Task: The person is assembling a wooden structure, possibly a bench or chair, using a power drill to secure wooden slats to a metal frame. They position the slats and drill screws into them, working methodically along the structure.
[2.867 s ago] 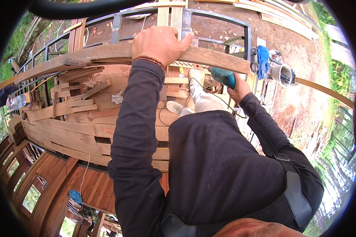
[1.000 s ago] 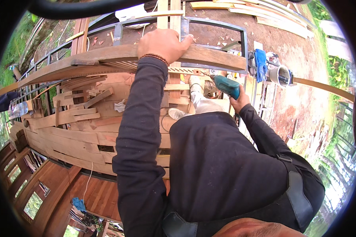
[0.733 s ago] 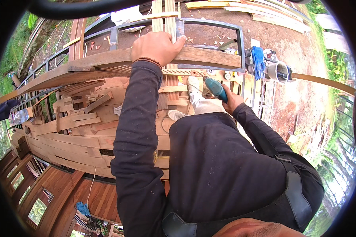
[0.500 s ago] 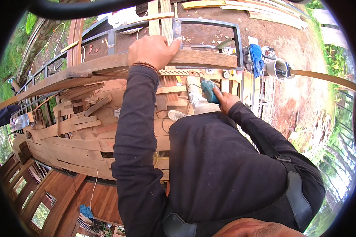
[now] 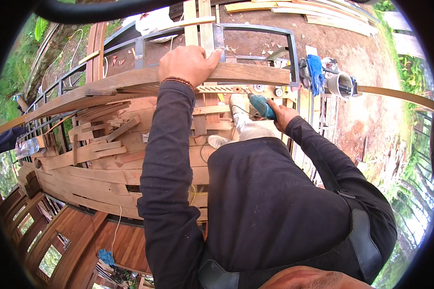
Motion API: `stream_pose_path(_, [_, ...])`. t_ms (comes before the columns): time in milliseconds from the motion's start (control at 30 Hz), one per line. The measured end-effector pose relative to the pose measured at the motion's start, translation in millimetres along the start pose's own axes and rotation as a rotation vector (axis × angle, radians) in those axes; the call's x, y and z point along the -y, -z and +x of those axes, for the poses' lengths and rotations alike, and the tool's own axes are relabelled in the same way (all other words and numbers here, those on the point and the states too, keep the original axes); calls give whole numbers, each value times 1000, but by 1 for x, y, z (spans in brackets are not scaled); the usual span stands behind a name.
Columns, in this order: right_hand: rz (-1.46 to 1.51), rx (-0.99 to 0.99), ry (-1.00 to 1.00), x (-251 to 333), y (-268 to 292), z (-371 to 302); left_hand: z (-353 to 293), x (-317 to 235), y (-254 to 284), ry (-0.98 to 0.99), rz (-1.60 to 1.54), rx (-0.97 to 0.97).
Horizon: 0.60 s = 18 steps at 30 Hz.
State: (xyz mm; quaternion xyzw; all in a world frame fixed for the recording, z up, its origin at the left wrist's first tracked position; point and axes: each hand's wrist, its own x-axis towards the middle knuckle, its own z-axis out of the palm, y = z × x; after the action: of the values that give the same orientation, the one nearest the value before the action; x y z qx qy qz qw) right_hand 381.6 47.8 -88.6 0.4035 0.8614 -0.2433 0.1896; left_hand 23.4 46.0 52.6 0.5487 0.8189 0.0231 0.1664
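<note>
My left hand [image 5: 189, 65] is closed over the top of a long curved wooden rail [image 5: 250, 73], its thumb stretched to the right along the wood. Below and to the right of it, my right hand [image 5: 284, 115] grips a teal handheld power tool [image 5: 262, 106]. The tool's front end points up and left toward the rail's underside; its exact kind is not clear. Just beneath the rail runs a pale strip with slanted notches [image 5: 221, 89], partly hidden by my left forearm. A dark metal frame [image 5: 255, 28] stands beyond the rail.
Blue gloves [image 5: 316, 74] hang at the frame's right end, beside a pale bucket [image 5: 341, 83]. Offcuts [image 5: 94, 149] lie on the plank floor [image 5: 96, 180] to the left. Long boards [image 5: 328, 17] are stacked far right. A dark sleeve [image 5: 7, 139] shows at the left edge.
My right hand and the teal tool have shifted slightly right and up. My left hand keeps its hold on the rail, and the whole view has moved a little.
</note>
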Motion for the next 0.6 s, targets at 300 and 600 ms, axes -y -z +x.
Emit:
stream_pose_path(300, [-11,-39,23,-19,15,13,-2,0,0,-11,-24,-17])
stream_pose_path(600, [-2,60,52,-27,34,27,0,2,-2,-23,-2,-28])
